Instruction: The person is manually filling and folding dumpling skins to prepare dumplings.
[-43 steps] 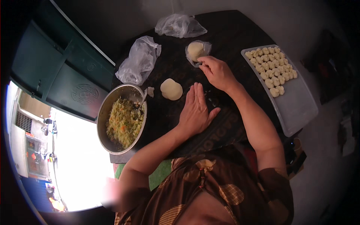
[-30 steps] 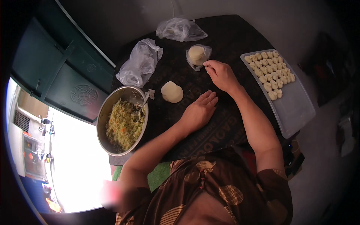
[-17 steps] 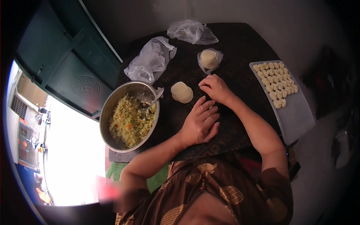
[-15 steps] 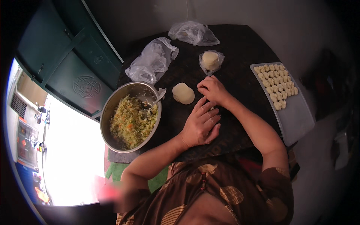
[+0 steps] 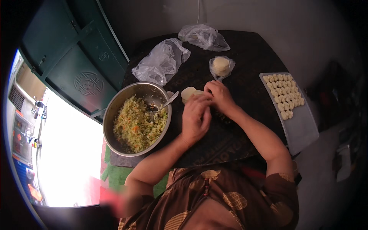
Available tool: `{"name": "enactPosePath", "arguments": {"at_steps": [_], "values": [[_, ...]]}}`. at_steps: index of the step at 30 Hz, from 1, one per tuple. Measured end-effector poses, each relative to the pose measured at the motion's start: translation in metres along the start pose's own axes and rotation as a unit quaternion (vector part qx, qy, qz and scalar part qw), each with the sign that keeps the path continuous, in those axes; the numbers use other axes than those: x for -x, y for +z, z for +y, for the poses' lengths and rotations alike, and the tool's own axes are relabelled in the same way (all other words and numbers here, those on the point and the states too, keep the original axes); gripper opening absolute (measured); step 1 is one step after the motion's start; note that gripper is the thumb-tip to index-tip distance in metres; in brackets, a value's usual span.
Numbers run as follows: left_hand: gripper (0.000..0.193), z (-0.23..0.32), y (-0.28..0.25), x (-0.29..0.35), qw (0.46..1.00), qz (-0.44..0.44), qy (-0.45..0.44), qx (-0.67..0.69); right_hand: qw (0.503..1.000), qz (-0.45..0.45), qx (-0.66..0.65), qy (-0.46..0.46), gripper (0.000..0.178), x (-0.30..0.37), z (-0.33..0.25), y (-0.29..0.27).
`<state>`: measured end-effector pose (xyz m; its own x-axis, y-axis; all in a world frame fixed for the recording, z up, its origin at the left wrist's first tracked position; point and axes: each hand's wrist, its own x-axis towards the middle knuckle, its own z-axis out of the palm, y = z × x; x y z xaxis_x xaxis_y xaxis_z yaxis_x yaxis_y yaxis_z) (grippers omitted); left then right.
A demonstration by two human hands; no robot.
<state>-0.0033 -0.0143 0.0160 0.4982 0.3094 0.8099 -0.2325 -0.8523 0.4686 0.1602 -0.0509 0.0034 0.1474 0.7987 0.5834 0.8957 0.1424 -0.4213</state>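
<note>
**Between two hands, a pale dough round**

At the middle of the dark surface, the left hand and the right hand meet over a pale dough round. The round lies flat just beyond the fingertips, its near edge under them, so both hands touch it from the person's side. The left hand lies palm down with its fingers stretched forward and close together, tips on the round's edge; its grip is flat, not closed around anything. The right hand curls at the round's right edge, fingers bent and bunched; whether it pinches a piece of dough cannot be told, since the fingers hide what is under them.

Just left of the round stands a metal bowl filled with chopped filling in green, yellow and orange. A spoon leans in the bowl, its handle pointing toward the round and ending near it.

Beyond the hands sits a small stack of dough rounds in a clear bag, near the right hand but apart from it. Farther back lie two crumpled clear plastic bags, one at the surface's far edge. Well to the right, a white tray carries rows of small dough pieces at its far end.
</note>
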Motion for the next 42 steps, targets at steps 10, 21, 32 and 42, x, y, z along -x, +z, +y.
{"name": "enactPosePath", "arguments": {"at_steps": [10,21,32,42], "values": [[0.055,-0.022,0.011,0.011,0.962,0.009,-0.248,0.110,0.978,-0.011,-0.192,0.075,0.003,0.002,-0.018,-0.054],[0.012,-0.017,0.007,0.007,0.797,0.063,-0.460,0.387,0.866,-0.094,-0.424,0.246,0.011,0.018,-0.007,-0.036],[0.014,-0.016,0.005,0.006,0.800,0.044,-0.458,0.385,0.933,-0.074,-0.321,0.142,0.012,0.024,-0.007,-0.028],[0.012,-0.022,0.002,0.007,0.772,0.008,-0.481,0.415,0.911,-0.089,-0.364,0.173,0.012,0.025,-0.006,-0.027]]}}
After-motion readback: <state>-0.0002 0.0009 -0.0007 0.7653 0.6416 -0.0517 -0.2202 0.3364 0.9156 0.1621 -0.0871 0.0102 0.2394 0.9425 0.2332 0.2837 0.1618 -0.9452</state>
